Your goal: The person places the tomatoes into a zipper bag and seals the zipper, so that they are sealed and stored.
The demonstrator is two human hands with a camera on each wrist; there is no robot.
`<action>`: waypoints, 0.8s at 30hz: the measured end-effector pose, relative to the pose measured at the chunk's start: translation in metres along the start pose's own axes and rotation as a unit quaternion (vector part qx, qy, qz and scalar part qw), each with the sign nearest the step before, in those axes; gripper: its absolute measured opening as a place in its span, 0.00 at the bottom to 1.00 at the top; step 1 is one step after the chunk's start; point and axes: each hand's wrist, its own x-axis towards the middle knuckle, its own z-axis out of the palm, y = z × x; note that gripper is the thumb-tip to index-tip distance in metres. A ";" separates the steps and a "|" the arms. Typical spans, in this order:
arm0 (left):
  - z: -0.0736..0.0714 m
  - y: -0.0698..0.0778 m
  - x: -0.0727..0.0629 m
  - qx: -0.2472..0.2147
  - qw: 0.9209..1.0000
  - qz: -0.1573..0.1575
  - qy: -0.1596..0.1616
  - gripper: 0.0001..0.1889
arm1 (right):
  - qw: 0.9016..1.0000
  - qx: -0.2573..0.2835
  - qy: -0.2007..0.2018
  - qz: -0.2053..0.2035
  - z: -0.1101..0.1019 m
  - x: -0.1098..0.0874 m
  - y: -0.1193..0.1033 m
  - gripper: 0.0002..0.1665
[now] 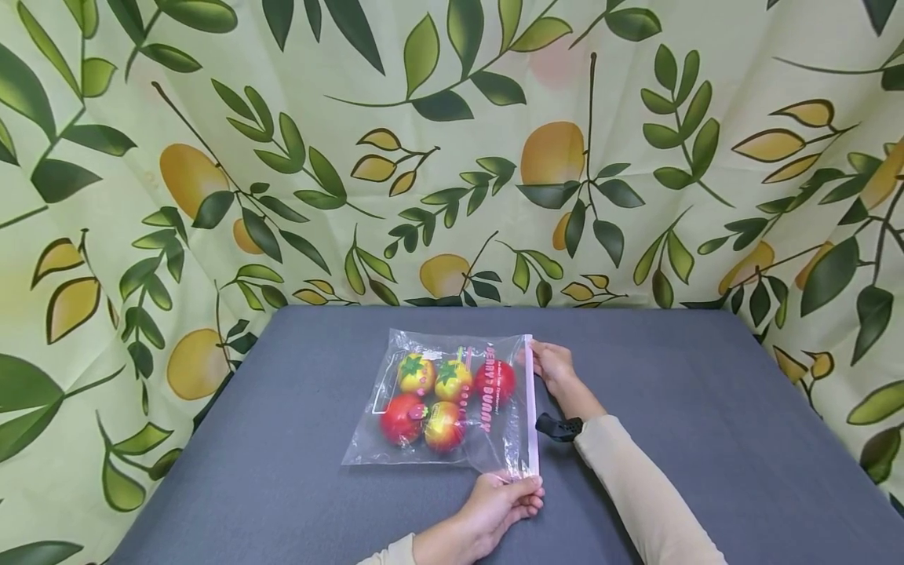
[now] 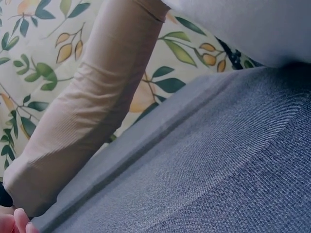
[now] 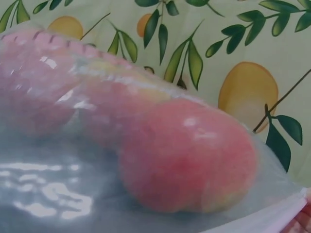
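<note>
A clear zip bag point(image 1: 367, 443) with pink strawberry and lettering prints lies on the grey table, its pink zip edge point(image 1: 533, 408) on the right. Inside are several round red and yellow fruits; a red fruit point(image 1: 401, 419) sits at the near left, and two yellowish ones show green star-shaped tops. My left hand point(image 1: 489, 510) pinches the near corner of the zip edge between thumb and fingers. At the far corner, my right hand point(image 1: 554, 365) pinches the same edge. The right wrist view shows a reddish fruit point(image 3: 189, 155) close up through the plastic.
The grey cloth-covered table point(image 1: 706, 408) extends around the bag. Behind and beside it hangs a leaf-and-fruit patterned curtain point(image 1: 452, 196). A black wrist strap point(image 1: 559, 428) sits at the right cuff, and the right sleeve point(image 2: 82, 111) crosses the left wrist view.
</note>
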 end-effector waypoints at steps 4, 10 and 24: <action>-0.001 0.000 0.003 0.001 1.000 0.000 -0.006 0.07 | 1.000 -0.002 0.014 -0.013 0.002 0.001 0.002 0.27; 0.000 0.003 0.009 0.000 1.000 -0.010 -0.012 0.07 | 0.999 0.039 -0.007 -0.027 -0.002 0.003 0.006 0.27; -0.017 0.007 0.003 0.079 0.985 -0.021 -0.149 0.14 | 0.993 -0.077 0.011 -0.090 -0.019 -0.011 0.003 0.24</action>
